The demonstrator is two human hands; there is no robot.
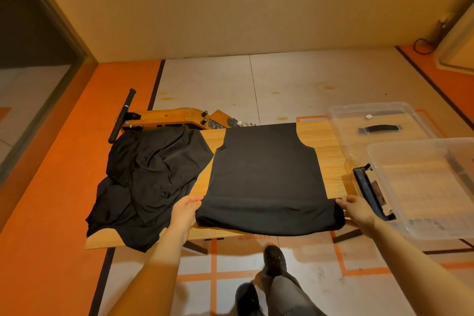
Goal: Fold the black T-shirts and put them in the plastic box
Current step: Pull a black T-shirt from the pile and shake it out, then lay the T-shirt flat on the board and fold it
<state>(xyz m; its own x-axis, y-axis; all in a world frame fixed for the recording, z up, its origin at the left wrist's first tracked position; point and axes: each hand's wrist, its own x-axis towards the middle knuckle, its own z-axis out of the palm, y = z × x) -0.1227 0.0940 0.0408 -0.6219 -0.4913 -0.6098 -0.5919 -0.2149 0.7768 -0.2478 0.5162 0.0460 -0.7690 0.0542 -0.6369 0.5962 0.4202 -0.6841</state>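
Shoes (274,263) and grey trouser legs (287,292) at bottom of view, on the taped floor (256,84). Both forearms reach to the near edge of the wooden table (325,133). Left hand (183,210) pinches the near-left corner of the flat black T-shirt (266,172), thumb on top, fingers under the cloth. Right hand (355,208) pinches the near-right corner, fingers curled around the hem. Shirt lies mid-table, sleeves tucked in, near hem hanging over the table edge. Pile of crumpled black T-shirts (151,179) just left of it, partly draped off the table. Clear plastic box (423,187) at the table's right end, blue latch (369,190) facing the shirt. Clear lid (377,120) behind the box. Orange machine with a black lever (177,118) behind the pile.
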